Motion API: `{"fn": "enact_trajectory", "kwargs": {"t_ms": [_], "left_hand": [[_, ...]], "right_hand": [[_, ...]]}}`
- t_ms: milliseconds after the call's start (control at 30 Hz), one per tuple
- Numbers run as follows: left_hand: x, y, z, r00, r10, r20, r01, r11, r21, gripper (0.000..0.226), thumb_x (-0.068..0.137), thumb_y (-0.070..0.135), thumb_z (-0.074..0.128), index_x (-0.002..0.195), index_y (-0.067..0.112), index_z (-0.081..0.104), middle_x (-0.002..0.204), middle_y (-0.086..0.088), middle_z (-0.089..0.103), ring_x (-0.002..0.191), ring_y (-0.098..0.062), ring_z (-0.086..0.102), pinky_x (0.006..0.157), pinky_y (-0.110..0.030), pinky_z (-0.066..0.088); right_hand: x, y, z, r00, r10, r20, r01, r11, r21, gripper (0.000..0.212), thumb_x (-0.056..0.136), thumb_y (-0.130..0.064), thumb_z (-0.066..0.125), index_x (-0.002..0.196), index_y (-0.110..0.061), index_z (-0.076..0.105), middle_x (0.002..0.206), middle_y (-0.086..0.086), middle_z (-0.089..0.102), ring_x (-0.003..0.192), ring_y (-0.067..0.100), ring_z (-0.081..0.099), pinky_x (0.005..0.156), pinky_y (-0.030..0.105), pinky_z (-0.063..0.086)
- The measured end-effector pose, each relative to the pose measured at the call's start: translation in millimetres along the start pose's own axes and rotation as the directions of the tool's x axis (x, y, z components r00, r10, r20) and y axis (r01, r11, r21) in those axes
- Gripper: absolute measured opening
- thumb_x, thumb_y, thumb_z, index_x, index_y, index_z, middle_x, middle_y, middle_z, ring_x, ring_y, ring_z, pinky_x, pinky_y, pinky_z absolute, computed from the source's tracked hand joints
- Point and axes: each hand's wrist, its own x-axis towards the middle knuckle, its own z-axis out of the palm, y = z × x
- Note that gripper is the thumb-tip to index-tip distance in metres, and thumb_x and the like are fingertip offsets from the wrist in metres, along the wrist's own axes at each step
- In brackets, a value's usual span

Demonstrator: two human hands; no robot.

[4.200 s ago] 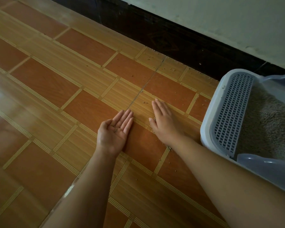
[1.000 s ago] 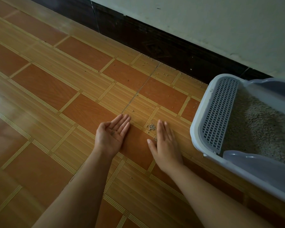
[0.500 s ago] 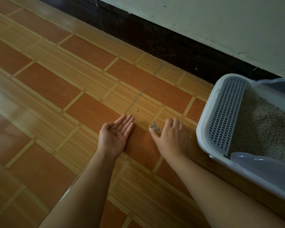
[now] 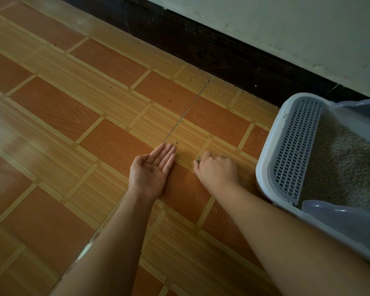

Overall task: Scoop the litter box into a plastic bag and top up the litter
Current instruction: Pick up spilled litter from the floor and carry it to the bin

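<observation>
Left hand (image 4: 152, 169) palm up, low by the floor (image 4: 94, 103), fingers straight and open, a few grains in palm. Just beside it, right hand (image 4: 217, 169), fingers curled, pinching small heap of stray grains (image 4: 197, 160). Right of those fingers, litter box (image 4: 263, 167), litter (image 4: 340, 163) inside. Beyond fingertips, more specks toward skirting (image 4: 233, 60). Judged early: floor tidy-up only. No bag in view; scooping and top-up apparently left.

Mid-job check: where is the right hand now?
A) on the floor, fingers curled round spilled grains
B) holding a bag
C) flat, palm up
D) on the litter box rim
A: the right hand is on the floor, fingers curled round the grains, clear of the litter box.
</observation>
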Motion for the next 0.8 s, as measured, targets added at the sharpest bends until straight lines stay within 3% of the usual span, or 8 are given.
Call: {"fn": "enact_trajectory", "kwargs": {"t_ms": [67,200,467,600,800], "left_hand": [[0,-1,1,1.0,-0.003,0.001,0.003,1.0,-0.004,0.046,0.094,0.014,0.021,0.112,-0.008,0.057,0.114,-0.025,0.065,0.106,-0.034,0.064,0.091,-0.041,0.052],[0,-4,3,1.0,-0.017,0.006,0.017,1.0,0.009,0.046,0.093,0.014,0.021,0.112,-0.008,0.057,0.116,-0.024,0.065,0.107,-0.033,0.064,0.092,-0.041,0.051],[-5,-8,1,1.0,-0.025,-0.014,0.025,1.0,0.008,0.045,0.093,0.013,0.022,0.11,-0.008,0.058,0.115,-0.024,0.065,0.101,-0.033,0.067,0.09,-0.042,0.052],[-7,-8,0,0.999,-0.025,-0.023,0.025,1.0,0.004,0.046,0.094,0.014,0.022,0.112,-0.007,0.058,0.117,-0.024,0.064,0.108,-0.033,0.062,0.088,-0.042,0.052],[-6,-10,1,0.998,-0.047,-0.03,0.047,0.999,-0.003,0.046,0.095,0.018,0.022,0.112,-0.005,0.059,0.109,-0.021,0.067,0.094,-0.028,0.068,0.085,-0.037,0.056]], "right_hand": [[1,-2,-2,0.999,-0.043,0.0,0.043,0.999,-0.025,0.036,0.101,-0.032,0.024,0.1,-0.004,0.047,0.064,0.004,0.049,0.059,0.02,0.052,0.039,0.025,0.027],[-1,-10,-4,0.998,-0.062,0.029,0.062,0.998,0.014,0.024,0.098,-0.012,0.028,0.11,-0.001,0.045,0.094,0.009,0.066,0.082,0.023,0.066,0.051,0.028,0.037],[-1,-12,-6,0.997,0.002,0.074,-0.009,0.995,0.103,0.029,0.099,-0.012,0.023,0.115,0.0,0.044,0.105,0.014,0.066,0.091,0.028,0.066,0.06,0.03,0.041],[-5,-13,-16,0.996,0.016,0.091,-0.027,0.992,0.123,0.028,0.098,-0.008,0.028,0.119,0.003,0.042,0.107,0.016,0.066,0.092,0.028,0.066,0.061,0.029,0.043],[-4,-43,-41,0.996,-0.088,-0.032,0.093,0.965,0.247,0.034,0.1,-0.012,0.029,0.129,0.004,0.037,0.116,0.02,0.062,0.103,0.033,0.063,0.072,0.035,0.048]]}}
